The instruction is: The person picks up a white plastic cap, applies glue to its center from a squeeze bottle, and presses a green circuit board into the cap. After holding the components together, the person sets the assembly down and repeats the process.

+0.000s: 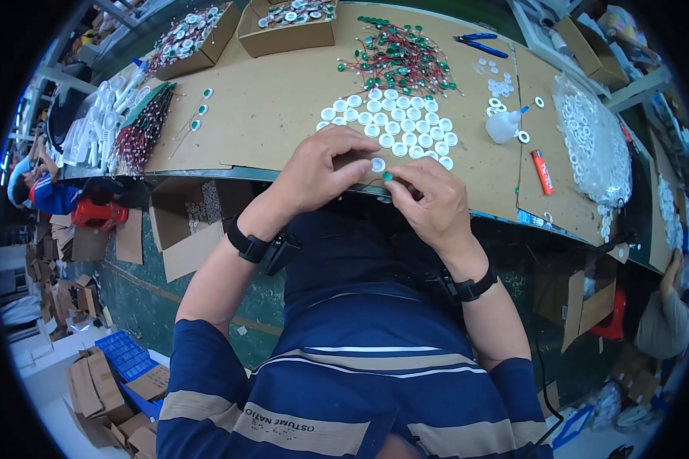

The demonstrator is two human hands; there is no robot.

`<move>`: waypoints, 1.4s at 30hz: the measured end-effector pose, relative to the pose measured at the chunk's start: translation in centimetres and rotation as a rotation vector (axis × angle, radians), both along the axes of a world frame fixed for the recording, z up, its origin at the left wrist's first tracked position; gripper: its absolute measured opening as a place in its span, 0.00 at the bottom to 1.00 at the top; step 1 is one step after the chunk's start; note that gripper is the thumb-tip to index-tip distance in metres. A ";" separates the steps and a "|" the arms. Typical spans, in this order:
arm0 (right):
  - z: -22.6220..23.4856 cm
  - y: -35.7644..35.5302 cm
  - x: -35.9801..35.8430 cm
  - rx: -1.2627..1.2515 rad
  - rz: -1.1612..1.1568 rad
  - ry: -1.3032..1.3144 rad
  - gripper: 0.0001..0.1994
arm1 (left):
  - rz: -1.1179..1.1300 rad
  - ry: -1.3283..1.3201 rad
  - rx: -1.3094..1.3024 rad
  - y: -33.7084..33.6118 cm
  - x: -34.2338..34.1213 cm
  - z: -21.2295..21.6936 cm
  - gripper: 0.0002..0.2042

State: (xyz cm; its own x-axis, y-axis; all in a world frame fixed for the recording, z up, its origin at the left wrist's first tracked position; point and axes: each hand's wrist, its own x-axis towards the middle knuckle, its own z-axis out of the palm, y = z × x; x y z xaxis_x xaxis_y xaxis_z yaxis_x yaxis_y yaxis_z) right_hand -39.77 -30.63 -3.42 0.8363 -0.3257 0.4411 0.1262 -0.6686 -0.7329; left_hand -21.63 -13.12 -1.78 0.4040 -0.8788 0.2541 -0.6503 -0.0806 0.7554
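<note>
At the brown table (275,96)'s near edge, the left hand (314,170) curls by a white cap (377,164), grip unclear, while the right hand (439,200) pinches a smaller green disc (387,176) beside it, seemingly a pairing step calling next for careful alignment.

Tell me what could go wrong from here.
The small green disc at the fingertips of the right hand could slip over the nearby edge of the table.
The loose white caps sit crowded together, so a nudge might scatter them.
The piled red wires look tangled and may snag.
</note>
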 end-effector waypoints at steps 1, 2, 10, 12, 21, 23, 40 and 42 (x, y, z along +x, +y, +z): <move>0.1 0.1 0.3 0.008 -0.002 -0.004 0.11 | 0.013 0.016 0.002 0.3 -0.2 0.2 0.17; 0.2 0.1 0.5 0.016 -0.003 -0.008 0.10 | 0.016 0.016 0.001 0.5 -0.4 0.3 0.17; -0.4 0.4 1.4 -0.027 -0.055 0.036 0.11 | 0.148 0.122 0.103 1.0 -2.3 0.4 0.11; -0.3 0.4 1.6 -0.043 -0.061 0.053 0.10 | 0.159 -0.109 0.066 0.8 -2.1 0.6 0.10; 0.3 0.6 2.4 -0.100 -0.097 0.184 0.09 | 0.196 -0.260 0.076 0.0 -2.3 0.2 0.08; 0.4 0.6 2.4 -0.096 -0.097 0.203 0.09 | 0.205 -0.255 0.068 -0.1 -2.3 -0.1 0.08; 0.7 0.3 2.7 -0.107 -0.098 0.207 0.08 | 0.244 -0.209 0.049 -0.4 -2.3 -0.5 0.07; 0.7 0.3 2.7 -0.110 -0.092 0.200 0.09 | 0.243 -0.207 0.050 -0.4 -2.3 -0.5 0.06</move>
